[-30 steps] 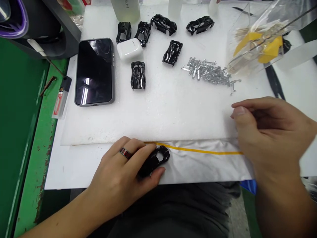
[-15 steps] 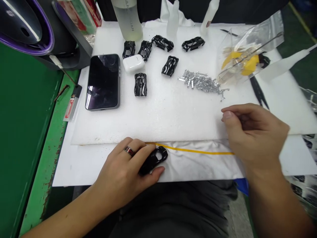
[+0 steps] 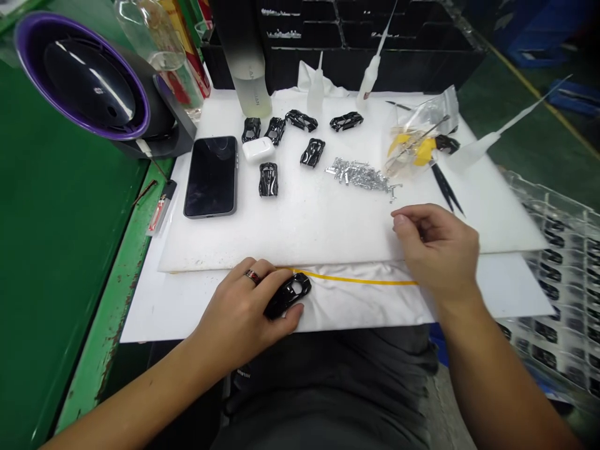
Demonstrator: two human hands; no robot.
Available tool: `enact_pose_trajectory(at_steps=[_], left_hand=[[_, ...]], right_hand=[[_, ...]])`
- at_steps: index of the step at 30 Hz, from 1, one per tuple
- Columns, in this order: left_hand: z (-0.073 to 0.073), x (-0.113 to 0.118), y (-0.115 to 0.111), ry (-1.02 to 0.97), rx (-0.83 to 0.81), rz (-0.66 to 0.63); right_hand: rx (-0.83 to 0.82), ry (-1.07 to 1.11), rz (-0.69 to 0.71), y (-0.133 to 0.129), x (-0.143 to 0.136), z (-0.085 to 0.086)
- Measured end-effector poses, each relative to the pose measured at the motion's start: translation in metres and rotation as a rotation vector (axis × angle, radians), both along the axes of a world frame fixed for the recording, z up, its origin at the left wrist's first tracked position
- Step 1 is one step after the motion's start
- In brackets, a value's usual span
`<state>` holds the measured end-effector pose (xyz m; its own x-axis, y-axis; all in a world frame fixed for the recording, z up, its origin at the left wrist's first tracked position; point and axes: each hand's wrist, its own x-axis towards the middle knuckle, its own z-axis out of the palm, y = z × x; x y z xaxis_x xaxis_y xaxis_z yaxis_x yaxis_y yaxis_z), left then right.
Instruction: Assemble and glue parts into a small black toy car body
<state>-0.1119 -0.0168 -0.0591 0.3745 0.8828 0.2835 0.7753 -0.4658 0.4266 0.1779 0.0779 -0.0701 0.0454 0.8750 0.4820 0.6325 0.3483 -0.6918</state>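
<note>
The left hand (image 3: 241, 315) rests at the near edge of the surface (image 3: 328, 219), its grip closed on a black car shell (image 3: 288, 295). The shell lies on white cloth, just near of a yellow stripe (image 3: 356, 279), with its nose pointing far-right.

The right hand (image 3: 438, 250) hovers over the near right part of the white pad, fingers curled and thumb set against the forefinger. Whether this grip holds a small part cannot be told.

A pile of small metal parts (image 3: 359, 175) lies just far-left of the right hand. Six more black shells (image 3: 268, 179) lie far of centre, beside a phone (image 3: 210, 177) and a white case (image 3: 259, 150). Tweezers (image 3: 445, 187) and a clear bag (image 3: 415, 140) lie to the far right.

Judgement: the step in hand is fitting a metal part to the held shell. The next move calls for a steady left hold while the right hand brings a single part to the shell.
</note>
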Motion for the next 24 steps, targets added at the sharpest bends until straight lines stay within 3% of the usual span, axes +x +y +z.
enact_pose_trajectory(at_steps=[5, 8, 11, 15, 19, 24], left_hand=[[-0.001, 0.0, 0.0, 0.002, 0.0, 0.0], [-0.002, 0.0, 0.0, 0.015, 0.008, 0.002], [-0.004, 0.0, 0.0, 0.028, 0.027, -0.003], [-0.006, 0.0, 0.001, 0.034, 0.051, -0.006], [-0.007, 0.0, 0.0, 0.02, 0.051, 0.009], [0.002, -0.002, -0.001, -0.038, -0.042, 0.036]], right_hand=[[0.21, 0.155, -0.068, -0.003, -0.002, 0.009], [0.354, 0.052, -0.206, 0.004, 0.013, 0.025], [0.188, -0.207, -0.367, 0.02, 0.043, 0.035], [-0.107, -0.432, -0.44, 0.043, 0.077, 0.027], [-0.178, -0.377, -0.38, 0.051, 0.089, 0.014], [-0.223, -0.231, -0.382, 0.05, 0.092, 0.024]])
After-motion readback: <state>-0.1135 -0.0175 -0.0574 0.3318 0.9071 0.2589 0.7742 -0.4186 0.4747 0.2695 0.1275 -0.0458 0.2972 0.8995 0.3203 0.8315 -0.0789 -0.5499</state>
